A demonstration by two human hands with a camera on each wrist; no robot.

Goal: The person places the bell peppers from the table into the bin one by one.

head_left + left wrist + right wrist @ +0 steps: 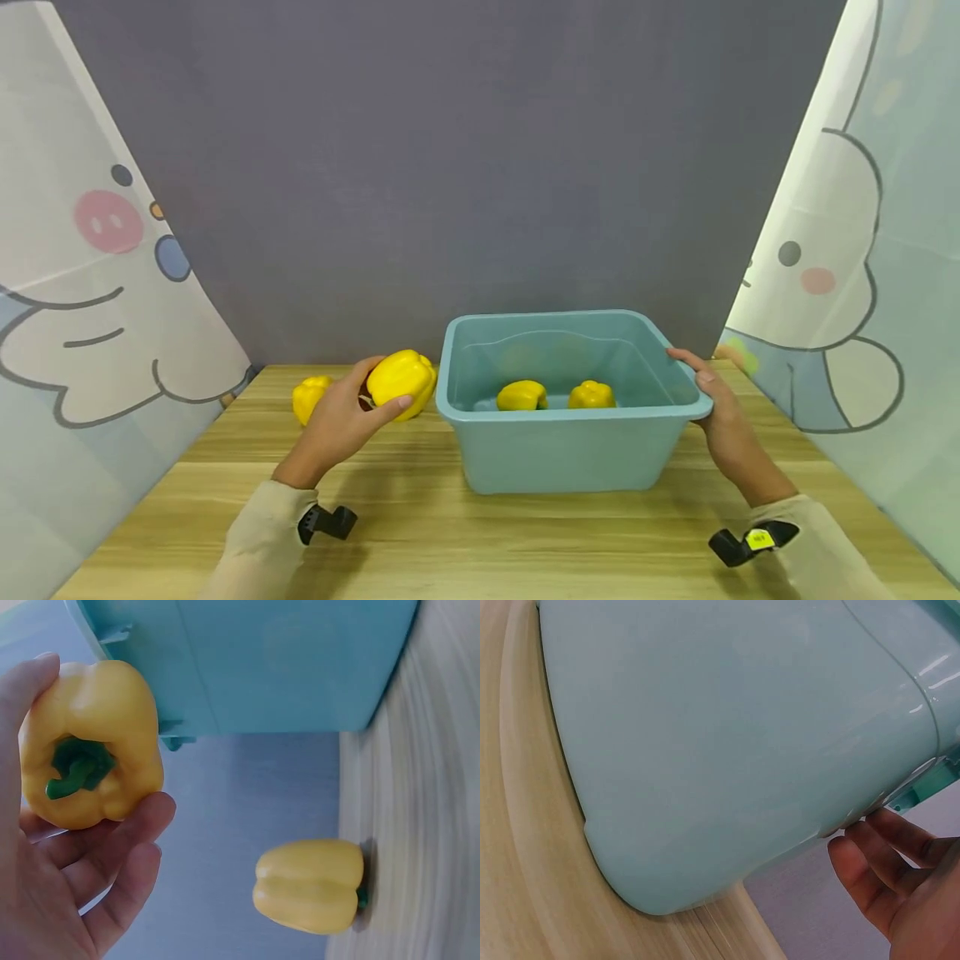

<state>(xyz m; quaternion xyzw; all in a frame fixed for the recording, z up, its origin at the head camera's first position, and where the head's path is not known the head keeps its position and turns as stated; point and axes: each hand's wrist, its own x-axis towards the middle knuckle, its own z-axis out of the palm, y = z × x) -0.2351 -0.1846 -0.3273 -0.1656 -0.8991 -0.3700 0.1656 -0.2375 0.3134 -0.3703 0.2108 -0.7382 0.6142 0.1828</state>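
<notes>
Left of the blue rectangular plastic bin, the left hand grips a rounded yellow bell pepper. The right hand holds the bin's right side, presumably steadying it.

Screened booth, grey backdrop, cartoon panels

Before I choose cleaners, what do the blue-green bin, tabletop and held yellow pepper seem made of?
Blue-green bin: probably plastic, smooth with a soft sheen; moulded rim.
Tabletop: wood or wood-look laminate; grain streaks, low sheen.
Held yellow pepper: smooth, shiny, green-stemmed; real or plastic imitation, I can't tell.
</notes>
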